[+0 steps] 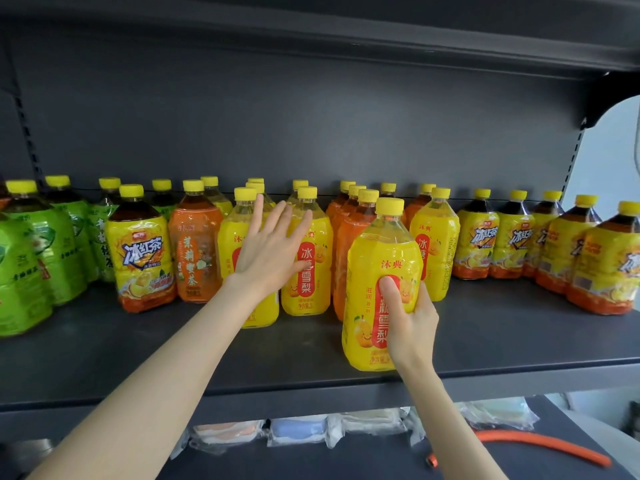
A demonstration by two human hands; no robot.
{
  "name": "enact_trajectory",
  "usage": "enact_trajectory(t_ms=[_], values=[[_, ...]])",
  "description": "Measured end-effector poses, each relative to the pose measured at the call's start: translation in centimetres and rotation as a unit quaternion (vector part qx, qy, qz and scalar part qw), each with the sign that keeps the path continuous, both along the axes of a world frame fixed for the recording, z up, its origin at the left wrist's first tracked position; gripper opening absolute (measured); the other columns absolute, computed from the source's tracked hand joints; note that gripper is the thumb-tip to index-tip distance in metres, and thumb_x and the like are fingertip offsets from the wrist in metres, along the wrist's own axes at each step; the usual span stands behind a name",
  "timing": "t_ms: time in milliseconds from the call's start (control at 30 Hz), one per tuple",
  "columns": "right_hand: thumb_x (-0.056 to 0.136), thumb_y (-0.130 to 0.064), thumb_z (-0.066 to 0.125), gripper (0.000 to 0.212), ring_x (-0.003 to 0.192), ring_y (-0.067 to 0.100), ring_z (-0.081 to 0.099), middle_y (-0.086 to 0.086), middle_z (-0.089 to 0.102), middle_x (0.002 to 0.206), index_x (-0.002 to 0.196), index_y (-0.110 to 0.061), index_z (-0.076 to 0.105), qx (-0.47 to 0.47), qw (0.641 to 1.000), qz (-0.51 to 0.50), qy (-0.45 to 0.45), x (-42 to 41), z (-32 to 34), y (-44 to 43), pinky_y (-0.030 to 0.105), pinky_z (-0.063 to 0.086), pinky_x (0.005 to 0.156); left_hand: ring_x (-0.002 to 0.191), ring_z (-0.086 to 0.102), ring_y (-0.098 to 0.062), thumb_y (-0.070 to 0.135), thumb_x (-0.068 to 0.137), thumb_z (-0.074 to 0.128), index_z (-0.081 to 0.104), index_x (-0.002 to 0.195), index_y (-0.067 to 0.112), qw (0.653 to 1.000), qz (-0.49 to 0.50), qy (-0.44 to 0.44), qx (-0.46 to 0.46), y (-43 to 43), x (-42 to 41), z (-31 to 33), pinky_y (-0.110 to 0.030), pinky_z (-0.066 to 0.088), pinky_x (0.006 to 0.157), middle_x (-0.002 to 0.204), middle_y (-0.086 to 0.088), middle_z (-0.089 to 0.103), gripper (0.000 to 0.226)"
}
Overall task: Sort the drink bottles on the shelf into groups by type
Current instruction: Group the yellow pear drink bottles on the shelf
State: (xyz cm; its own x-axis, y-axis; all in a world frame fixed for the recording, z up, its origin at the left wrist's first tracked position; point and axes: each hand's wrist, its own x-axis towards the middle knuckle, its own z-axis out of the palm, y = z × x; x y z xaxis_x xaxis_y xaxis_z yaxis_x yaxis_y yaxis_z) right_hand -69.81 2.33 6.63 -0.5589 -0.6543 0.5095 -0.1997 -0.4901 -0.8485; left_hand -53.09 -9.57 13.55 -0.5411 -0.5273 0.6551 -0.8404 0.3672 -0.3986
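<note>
My right hand (410, 315) grips a yellow pear-drink bottle (377, 271) near the front edge of the dark shelf (173, 355). My left hand (270, 247) is flat and spread, fingers apart, against two more yellow pear-drink bottles (308, 271) in the middle. Green-label tea bottles (41, 258) stand at the left. One iced-tea bottle with a yellow-and-orange label (140, 258) and an orange-label bottle (195, 251) stand beside them. More orange-label bottles (344, 237) sit behind the held bottle. Several iced-tea bottles (512, 244) line the right.
The upper shelf board (311, 26) hangs overhead and a grey back panel (311, 126) closes the rear. Below the shelf lie wrapped packets (301, 431) and an orange hose (540, 445) on a dark surface. Bare shelf shows at the front left and front right.
</note>
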Motion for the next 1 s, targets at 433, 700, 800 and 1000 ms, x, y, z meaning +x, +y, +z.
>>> enact_trajectory(t_ms=[433,700,800,1000], values=[[0.071,-0.072,0.062,0.073,0.103,0.012,0.064,-0.006,0.063,0.118,0.126,-0.035,0.032,0.042,0.996,0.077,0.030,6.2,-0.5,-2.9,0.041,0.055,0.089,0.117,0.046,0.008,0.051,0.087,0.046,0.043,0.133,0.035,0.788,-0.369,0.396,0.294,5.0,2.0,1.5,-0.010,0.039,0.092,0.130,0.016,0.051,0.049],[0.066,-0.087,0.045,0.096,0.132,0.013,0.036,-0.009,0.037,0.141,0.144,-0.037,0.025,0.131,0.974,0.085,0.167,5.5,-2.0,-3.3,0.043,0.039,0.109,0.127,0.038,0.001,0.034,0.082,0.068,0.031,0.141,0.029,0.820,-0.327,0.365,0.295,4.0,3.0,0.9,-0.020,0.033,0.102,0.142,0.011,0.042,0.070],[0.067,-0.082,0.052,0.100,0.133,0.011,0.038,-0.009,0.036,0.146,0.148,-0.034,0.019,0.145,0.963,0.104,0.201,4.7,-2.1,-3.1,0.043,0.042,0.108,0.124,0.035,0.002,0.037,0.083,0.065,0.038,0.137,0.028,0.851,-0.303,0.346,0.253,4.0,2.8,0.7,-0.020,0.033,0.100,0.142,0.009,0.043,0.061],[0.084,-0.033,0.068,0.062,0.114,0.005,0.055,-0.009,0.053,0.130,0.134,-0.032,0.032,0.150,0.960,0.104,0.213,4.0,-1.9,-3.0,0.029,0.052,0.095,0.143,0.020,-0.021,0.042,0.082,0.065,0.031,0.143,0.032,0.895,-0.249,0.266,0.256,3.6,3.3,0.9,-0.043,0.017,0.116,0.153,0.008,0.029,0.070]])
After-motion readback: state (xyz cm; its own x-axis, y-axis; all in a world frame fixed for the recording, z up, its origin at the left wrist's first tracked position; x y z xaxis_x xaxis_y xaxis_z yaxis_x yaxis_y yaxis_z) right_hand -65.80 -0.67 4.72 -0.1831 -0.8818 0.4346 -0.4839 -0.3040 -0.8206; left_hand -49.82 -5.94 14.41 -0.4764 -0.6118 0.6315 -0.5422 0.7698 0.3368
